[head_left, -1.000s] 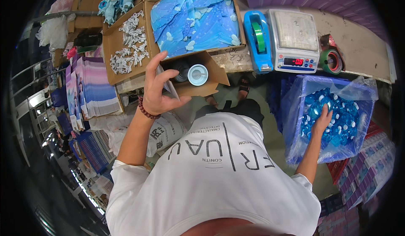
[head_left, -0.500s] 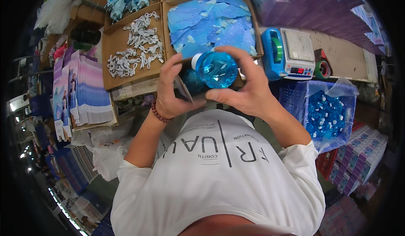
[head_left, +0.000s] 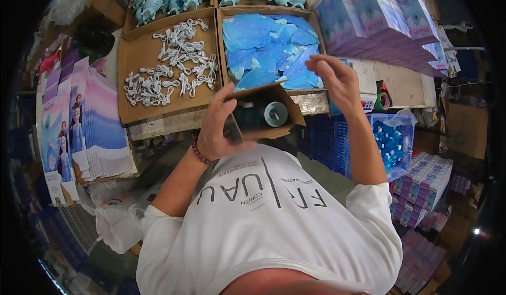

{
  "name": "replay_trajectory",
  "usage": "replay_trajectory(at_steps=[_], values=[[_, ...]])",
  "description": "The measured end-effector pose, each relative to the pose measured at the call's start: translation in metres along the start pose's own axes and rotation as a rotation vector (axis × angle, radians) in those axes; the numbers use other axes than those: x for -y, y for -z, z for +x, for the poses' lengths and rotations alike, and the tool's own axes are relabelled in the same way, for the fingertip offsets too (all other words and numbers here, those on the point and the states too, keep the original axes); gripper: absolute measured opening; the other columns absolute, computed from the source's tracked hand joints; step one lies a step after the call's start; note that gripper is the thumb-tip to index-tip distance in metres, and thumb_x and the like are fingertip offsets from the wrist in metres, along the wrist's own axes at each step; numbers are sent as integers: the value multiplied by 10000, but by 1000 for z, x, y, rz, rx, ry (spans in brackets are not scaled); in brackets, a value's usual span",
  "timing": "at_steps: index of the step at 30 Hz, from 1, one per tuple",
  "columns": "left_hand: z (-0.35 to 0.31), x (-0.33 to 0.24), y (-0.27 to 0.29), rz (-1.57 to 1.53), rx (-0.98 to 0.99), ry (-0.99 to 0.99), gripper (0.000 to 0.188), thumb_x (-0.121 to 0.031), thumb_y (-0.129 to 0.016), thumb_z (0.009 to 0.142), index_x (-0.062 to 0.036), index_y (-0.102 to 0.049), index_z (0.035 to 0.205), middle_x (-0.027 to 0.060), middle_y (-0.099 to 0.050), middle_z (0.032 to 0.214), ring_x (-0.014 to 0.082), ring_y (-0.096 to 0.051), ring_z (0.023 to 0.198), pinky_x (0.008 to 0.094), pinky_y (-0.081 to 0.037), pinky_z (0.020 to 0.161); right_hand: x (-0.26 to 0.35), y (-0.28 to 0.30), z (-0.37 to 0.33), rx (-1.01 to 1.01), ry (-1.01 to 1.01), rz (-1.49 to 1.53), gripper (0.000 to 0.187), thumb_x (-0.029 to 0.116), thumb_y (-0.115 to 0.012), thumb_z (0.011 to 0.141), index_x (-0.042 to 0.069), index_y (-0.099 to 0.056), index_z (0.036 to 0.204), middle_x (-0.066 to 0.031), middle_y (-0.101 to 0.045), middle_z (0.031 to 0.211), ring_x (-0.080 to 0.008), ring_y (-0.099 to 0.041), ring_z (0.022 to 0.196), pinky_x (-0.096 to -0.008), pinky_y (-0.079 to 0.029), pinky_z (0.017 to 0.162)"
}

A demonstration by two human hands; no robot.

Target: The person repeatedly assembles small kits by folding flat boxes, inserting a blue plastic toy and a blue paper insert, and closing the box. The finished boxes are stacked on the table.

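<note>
Box mouth-up, opening longest left-to-right

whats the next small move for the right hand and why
Probably lower the right hand to the blue pieces and take one: that hand looks empty and hovers by the right edge of their tray, while the left hand steadies the open carton, where a round-ended cylinder already sits.

**Fisheye head cam, aimed down**

So it's the left of two cams worn side by side on the head, looking down past the white shirt at the left hand and right hand, pretty close. Workbench lands up top; wide lens, edges bend, corners go black.
</note>
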State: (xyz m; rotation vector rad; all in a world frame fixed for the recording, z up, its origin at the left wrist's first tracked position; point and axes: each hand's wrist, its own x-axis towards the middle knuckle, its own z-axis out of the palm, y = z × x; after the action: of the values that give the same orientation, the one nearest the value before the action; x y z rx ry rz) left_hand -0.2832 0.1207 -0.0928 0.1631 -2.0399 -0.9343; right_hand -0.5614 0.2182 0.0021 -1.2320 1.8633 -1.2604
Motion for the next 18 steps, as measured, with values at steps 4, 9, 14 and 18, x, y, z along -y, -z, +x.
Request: replay_trajectory(at_steps=[4,9,14,18], values=[[-9,18,7,-127,-2,-12,868,-513,-776,765,-70,-403,1412,293,-378,1449,439,-417,1327,491,-367,1073,-52,8,73,110,-27,-348,268,199,-609,948,63,-671,1170,-133,-704,1067,-233,-659,978,-325,-498,868],[0,43,30,-12,-45,142,661,-421,-663,901,-69,-416,1403,263,-442,1419,409,-474,1289,463,-393,1056,-126,-1,175,330,201,-892,502,73,-570,882,198,-516,1365,-150,-516,1382,-356,-564,1175,-413,-476,963],[46,116,25,347,178,393,462,-141,-621,895,-39,-497,1329,208,-472,1396,390,-473,1270,436,-409,1051,-174,-23,228,583,327,-1290,718,-24,-518,841,271,-363,1476,-95,-344,1546,-360,-431,1341,-461,-419,1056],[88,200,-11,596,468,334,587,-83,-633,845,-80,-437,1398,184,-413,1455,367,-394,1345,448,-342,1102,-186,-33,236,700,455,-1280,567,21,-467,899,245,-452,1420,-81,-496,1417,-303,-502,1268,-446,-423,1022]])
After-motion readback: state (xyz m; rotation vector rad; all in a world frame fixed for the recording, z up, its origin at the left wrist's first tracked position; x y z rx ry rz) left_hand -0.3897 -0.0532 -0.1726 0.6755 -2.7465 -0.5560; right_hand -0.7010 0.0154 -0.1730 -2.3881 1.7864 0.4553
